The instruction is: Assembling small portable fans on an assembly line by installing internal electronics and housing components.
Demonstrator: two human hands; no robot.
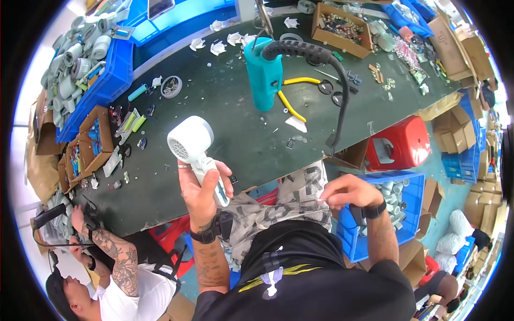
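My left hand (199,191) is wrapped round the handle of a white handheld fan (190,140) and holds it over the table's front edge. The fan's round grille head points up and to the left. Above my lap, near a blue crate, my right hand (350,192) is closed in a pinch. A thin, pale sliver shows at its fingertips, too small to name. On the green table (214,96) beyond the fan, a teal cylinder (261,75) stands upright with a black ribbed hose (300,49) at its top. Beside it lie yellow-handled pliers (308,91).
Blue crates (99,88) of grey-white casings stand at the far left; another blue crate (348,243) is at my right. Cardboard boxes of small parts (342,29) sit on the table. A red stool (399,144) stands right. A co-worker (134,278) works at lower left.
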